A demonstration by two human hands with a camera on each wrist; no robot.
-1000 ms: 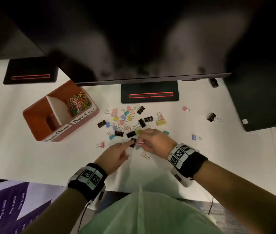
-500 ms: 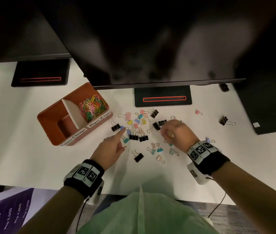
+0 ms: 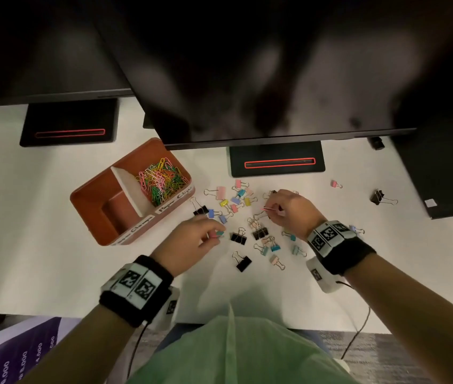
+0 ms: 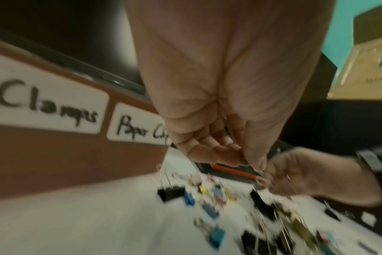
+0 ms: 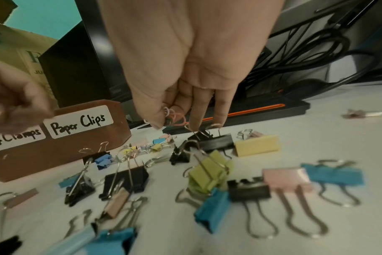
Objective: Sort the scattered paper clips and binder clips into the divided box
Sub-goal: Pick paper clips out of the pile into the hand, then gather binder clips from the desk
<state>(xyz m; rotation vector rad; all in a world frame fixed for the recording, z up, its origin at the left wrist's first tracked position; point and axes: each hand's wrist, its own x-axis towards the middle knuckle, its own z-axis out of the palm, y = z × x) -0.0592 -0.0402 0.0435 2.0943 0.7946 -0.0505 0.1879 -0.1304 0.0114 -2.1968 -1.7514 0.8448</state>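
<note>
At nine o'clock, the brown divided box (image 3: 100, 206) holds glossy wire paper clips (image 3: 161, 180). The left hand (image 3: 189, 245) pinches a small teal binder clip (image 3: 220, 233). Right hand (image 3: 289, 209) pinches looped paper clips (image 5: 175, 117) above scattered folded-metal binder clips (image 3: 258, 231).

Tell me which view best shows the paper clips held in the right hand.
The right wrist view: the small bunch of coloured wire paper clips is pinched in the right hand, loops visible. The head view shows only a pink sliver; the left wrist view is too blurred to tell.
</note>
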